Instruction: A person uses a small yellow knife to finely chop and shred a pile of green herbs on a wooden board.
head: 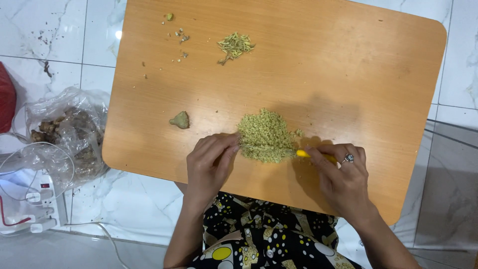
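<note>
Yellow-handled knife [311, 155] gripped by right hand [343, 177] – fingers curled

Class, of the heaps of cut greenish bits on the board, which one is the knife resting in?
The large finely minced heap nearest the hands; the small sliver pile lies untouched at the far edge.

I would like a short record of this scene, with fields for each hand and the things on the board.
left hand: fingertips pressed on the knife blade, at the minced pile
right hand: grips the knife by its yellow handle
board: wooden, on a marble floor
other items: ginger piece, slivers
beside board: plastic bag of ginger
</note>
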